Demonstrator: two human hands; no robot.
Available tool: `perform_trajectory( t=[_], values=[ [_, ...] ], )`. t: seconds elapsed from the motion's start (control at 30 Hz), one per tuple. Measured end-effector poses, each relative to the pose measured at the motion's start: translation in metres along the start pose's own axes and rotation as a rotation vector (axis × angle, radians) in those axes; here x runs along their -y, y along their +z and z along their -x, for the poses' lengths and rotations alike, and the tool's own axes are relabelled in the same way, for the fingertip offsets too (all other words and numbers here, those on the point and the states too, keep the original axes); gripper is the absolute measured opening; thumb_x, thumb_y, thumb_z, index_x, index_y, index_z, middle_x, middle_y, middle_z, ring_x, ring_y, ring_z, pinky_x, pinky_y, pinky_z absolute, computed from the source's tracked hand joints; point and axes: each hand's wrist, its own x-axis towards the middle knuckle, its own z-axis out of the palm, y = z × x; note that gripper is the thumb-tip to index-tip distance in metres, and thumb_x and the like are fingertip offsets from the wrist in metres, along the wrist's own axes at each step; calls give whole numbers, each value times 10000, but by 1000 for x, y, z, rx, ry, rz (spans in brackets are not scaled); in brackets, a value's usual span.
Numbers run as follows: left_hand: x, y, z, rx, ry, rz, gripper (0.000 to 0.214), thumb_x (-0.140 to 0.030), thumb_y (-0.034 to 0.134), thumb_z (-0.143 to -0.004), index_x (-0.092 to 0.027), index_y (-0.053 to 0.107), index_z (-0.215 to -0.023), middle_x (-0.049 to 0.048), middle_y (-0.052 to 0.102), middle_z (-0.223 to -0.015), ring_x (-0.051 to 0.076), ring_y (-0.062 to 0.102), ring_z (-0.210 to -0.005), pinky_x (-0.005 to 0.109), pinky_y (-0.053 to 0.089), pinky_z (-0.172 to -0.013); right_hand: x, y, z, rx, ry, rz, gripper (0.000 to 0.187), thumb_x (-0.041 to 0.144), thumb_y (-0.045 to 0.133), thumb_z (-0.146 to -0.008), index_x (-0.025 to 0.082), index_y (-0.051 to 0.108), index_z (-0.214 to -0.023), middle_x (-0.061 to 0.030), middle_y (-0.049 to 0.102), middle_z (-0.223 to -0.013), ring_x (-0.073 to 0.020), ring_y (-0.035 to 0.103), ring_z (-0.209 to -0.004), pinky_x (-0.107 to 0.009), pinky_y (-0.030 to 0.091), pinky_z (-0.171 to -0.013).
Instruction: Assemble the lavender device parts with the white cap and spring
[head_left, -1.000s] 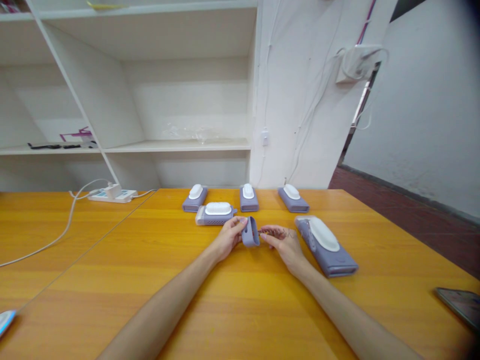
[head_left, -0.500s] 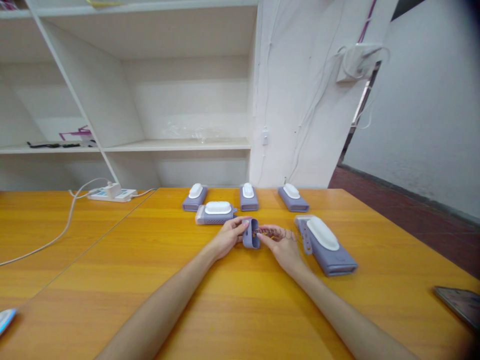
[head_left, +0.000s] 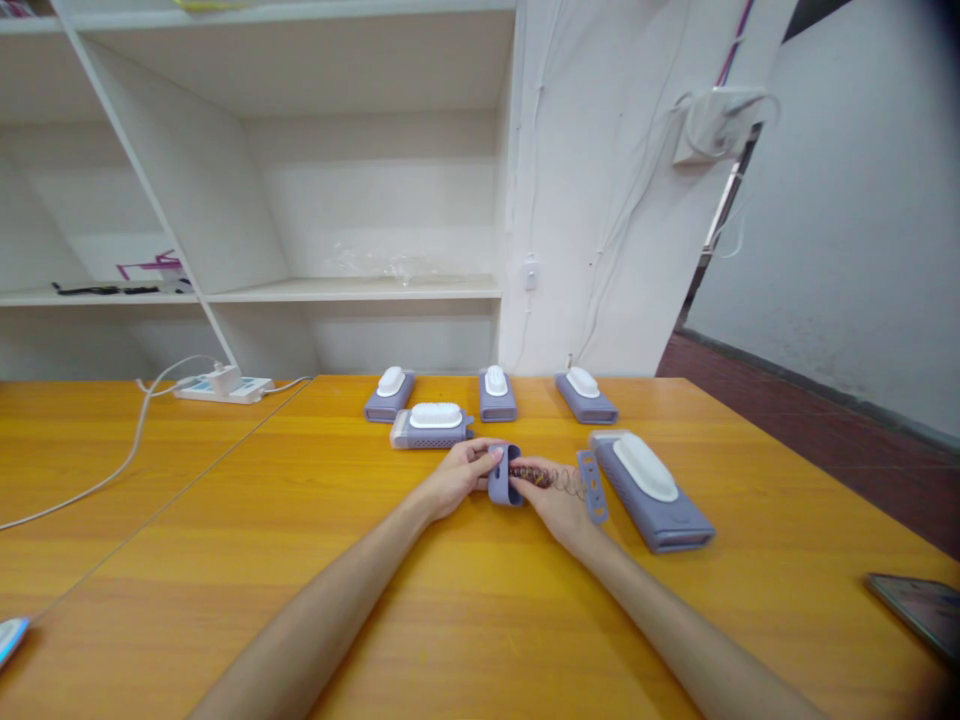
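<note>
Both hands meet over the middle of the orange table (head_left: 480, 600). My left hand (head_left: 459, 474) is closed round a small lavender housing (head_left: 504, 476), its open end turned to the right. My right hand (head_left: 551, 498) pinches a thin coiled spring (head_left: 553, 479) that reaches from the housing's mouth towards a small lavender end cap (head_left: 592, 486). The cap hangs at the spring's far end, close to a large lavender device with a white top (head_left: 651, 492) that lies to the right.
Several more lavender devices with white tops (head_left: 431, 424) lie in a row behind the hands. A white power strip (head_left: 223, 386) with a cable sits far left. A phone (head_left: 919, 606) lies at the right table edge. White shelves (head_left: 352, 290) stand behind.
The spring has come further out of the housing and now stretches to the right. The end cap has moved away from the large device into the open. Both hands shifted slightly nearer.
</note>
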Motion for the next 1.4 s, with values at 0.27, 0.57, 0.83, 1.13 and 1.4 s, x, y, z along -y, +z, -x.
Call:
perform_trajectory(
  t=[0.27,0.57,0.83,1.13,1.4],
  values=[
    [-1,5,2,8,2,80,420,-386,677,-688,-157,581,-1027,92,618,-979,152,601,-788,303,482,-713,-17,-2,-2,-94,-110,214,114,305,627,-702,216,673,-757,-44,535,-951,-193,538,-867,-325,443,-789],
    [-2,4,3,27,-23,56,438,-381,701,-658,-150,587,-1012,92,610,-964,169,606,-783,307,495,-668,-14,-1,-2,7,-53,151,78,273,608,-703,212,636,-742,-31,565,-928,-179,560,-849,-285,460,-750],
    [1,6,2,-58,43,178,320,-344,685,-691,-164,550,-918,43,599,-928,126,587,-795,310,490,-732,-15,-3,-5,-32,-79,97,158,301,596,-729,199,666,-828,-47,582,-901,-201,565,-838,-302,476,-724],
    [3,15,1,-154,107,203,322,-432,625,-726,-161,517,-861,32,616,-851,134,605,-762,316,498,-724,-11,2,-1,53,33,-193,468,378,684,-708,155,574,-1104,-86,614,-1034,-244,582,-902,-358,480,-792],
    [8,16,3,-139,77,106,506,-283,732,-646,-189,433,-1043,77,634,-964,161,621,-821,339,491,-749,-15,-3,-4,-180,126,-460,523,337,725,-685,171,524,-1139,-80,625,-1029,-240,588,-922,-347,469,-810]
  ],
)
